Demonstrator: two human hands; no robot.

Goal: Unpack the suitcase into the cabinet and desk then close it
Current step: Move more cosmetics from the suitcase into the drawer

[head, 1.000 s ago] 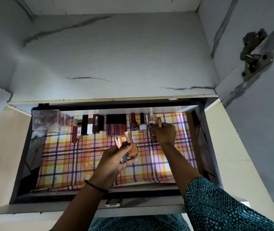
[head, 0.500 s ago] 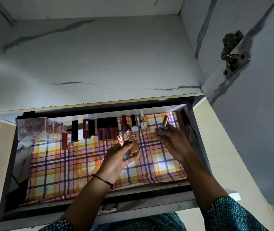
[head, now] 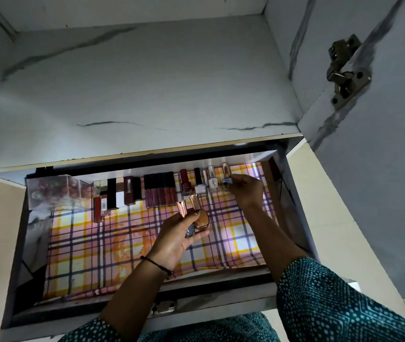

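The clear box (head: 52,191) at the drawer's (head: 147,296) far left holds blurred reddish things too dim to name. The right hand (head: 245,191) pinches a small bottle (head: 225,176) with a rose-gold cap at the right end of the far row of lipsticks (head: 160,193), beside a pale bottle (head: 211,182). The left hand (head: 180,236), mid-drawer above the checked liner (head: 92,248), is closed around an amber bottle (head: 201,217) and a second one, its body mostly hidden.

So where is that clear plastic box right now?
In the head view, the clear box sits in the drawer's far left corner, left of the row of lipsticks, well away from both hands.
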